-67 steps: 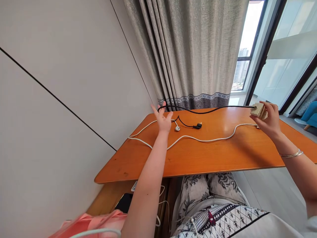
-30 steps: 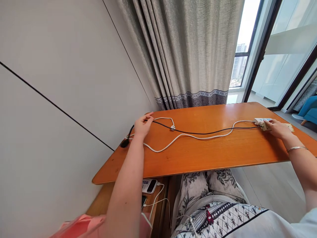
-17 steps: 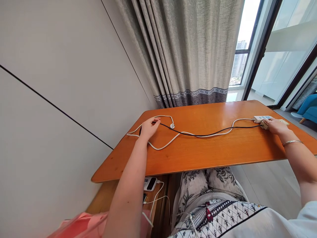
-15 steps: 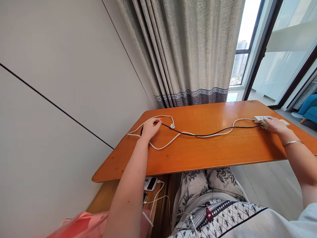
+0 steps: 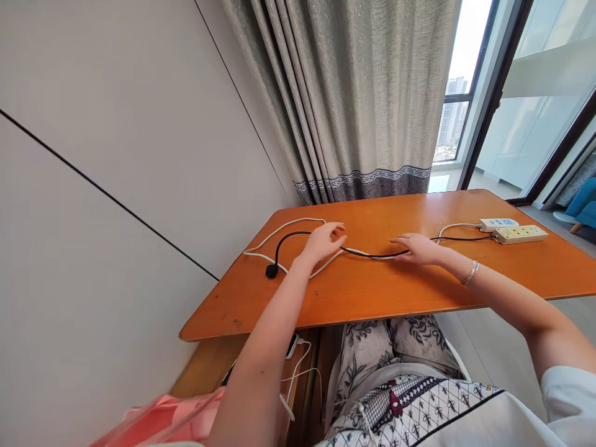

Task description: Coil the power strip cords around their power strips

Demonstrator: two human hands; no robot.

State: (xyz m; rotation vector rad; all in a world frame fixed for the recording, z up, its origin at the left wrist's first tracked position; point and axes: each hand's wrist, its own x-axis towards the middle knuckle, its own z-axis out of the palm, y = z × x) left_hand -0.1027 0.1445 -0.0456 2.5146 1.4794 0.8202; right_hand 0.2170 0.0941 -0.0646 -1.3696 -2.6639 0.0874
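Observation:
A black cable (image 5: 372,254) and a white cable (image 5: 288,224) lie across an orange wooden table (image 5: 372,292). The black cable ends in a black plug (image 5: 271,271) at the table's left side. My left hand (image 5: 323,241) rests over both cables near the middle-left, fingers curled on them. Palm down, my right hand (image 5: 418,248) lies on the cables at the centre with its fingers closed round them. A beige power strip (image 5: 520,234) and a white power strip (image 5: 498,224) lie at the right end, apart from my hands.
A grey curtain (image 5: 354,93) hangs behind the table, with a window and glass door at the right. A plain wall runs along the left. Under the table's front edge are a phone and thin white cords (image 5: 298,366) on a lower shelf.
My right hand let go of the beige power strip and moved left to the table's centre. My left hand shifted right along the cables, and the black plug now lies uncovered.

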